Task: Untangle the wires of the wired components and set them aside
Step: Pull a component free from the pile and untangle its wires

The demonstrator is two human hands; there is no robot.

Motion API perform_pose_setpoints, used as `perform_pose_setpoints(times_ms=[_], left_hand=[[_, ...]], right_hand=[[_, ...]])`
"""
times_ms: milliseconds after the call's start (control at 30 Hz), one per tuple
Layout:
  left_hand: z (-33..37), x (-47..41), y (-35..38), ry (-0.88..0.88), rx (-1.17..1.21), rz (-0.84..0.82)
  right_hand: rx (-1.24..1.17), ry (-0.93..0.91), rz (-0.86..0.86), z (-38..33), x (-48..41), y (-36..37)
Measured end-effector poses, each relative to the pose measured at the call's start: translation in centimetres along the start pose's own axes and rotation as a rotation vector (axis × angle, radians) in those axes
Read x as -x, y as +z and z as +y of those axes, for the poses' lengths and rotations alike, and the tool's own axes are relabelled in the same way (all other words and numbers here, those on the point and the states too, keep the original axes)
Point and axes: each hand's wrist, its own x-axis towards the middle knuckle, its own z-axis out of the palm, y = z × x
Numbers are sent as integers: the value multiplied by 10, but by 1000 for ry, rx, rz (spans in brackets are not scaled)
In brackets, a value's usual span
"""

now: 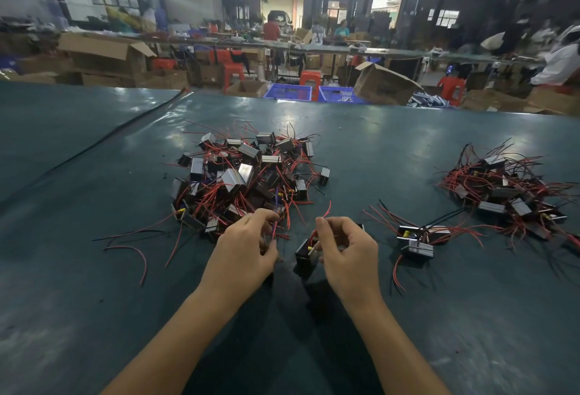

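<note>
The person's right grip [348, 253] pinches a red wire [326, 210] between thumb and forefinger. The little black box [306, 255] it belongs to sits just under those fingers, close above the bench [94, 284]; I cannot tell whether it touches. The left grip [248, 247] is curled round a strand [274, 227] at the near edge of the tangled pile [244, 171]. To my eye the job now is to part the two: hold the strand back with the left, draw the box slowly to the right, and stop if the pile starts to come along. Two boxes [419, 240] lie near on the right, with a bigger heap [508, 193] beyond them, so there looks to be room to set this one down. Loose wires [138, 253] trail on the left, well apart from both hands
</note>
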Motion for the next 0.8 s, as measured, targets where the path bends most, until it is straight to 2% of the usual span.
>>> perform_pose_setpoints(times_ms=[200, 300, 367, 467, 567, 633, 700, 800], left_hand=[[-4, -4, -9, 92, -57, 72], [-5, -5, -13, 70, -213, 97], [-4, -5, -14, 125, -287, 132], [5, -2, -7, 216, -85, 76], [16, 6, 10, 125, 238, -76], [16, 9, 18, 78, 317, -130], [13, 8, 20, 55, 361, -113], [9, 6, 19, -36, 480, -67]], right_hand=[[-66, 137, 57, 1, -2, -1], [-83, 164, 39, -2, -3, -2], [-75, 167, 23, -4, -3, -2], [-63, 155, -1, -7, -2, -1], [-59, 109, -63, -9, 0, 0], [-48, 80, -146, -10, 3, 1], [-36, 57, -181, -10, 5, 2], [-65, 60, -117, -9, 5, 4]])
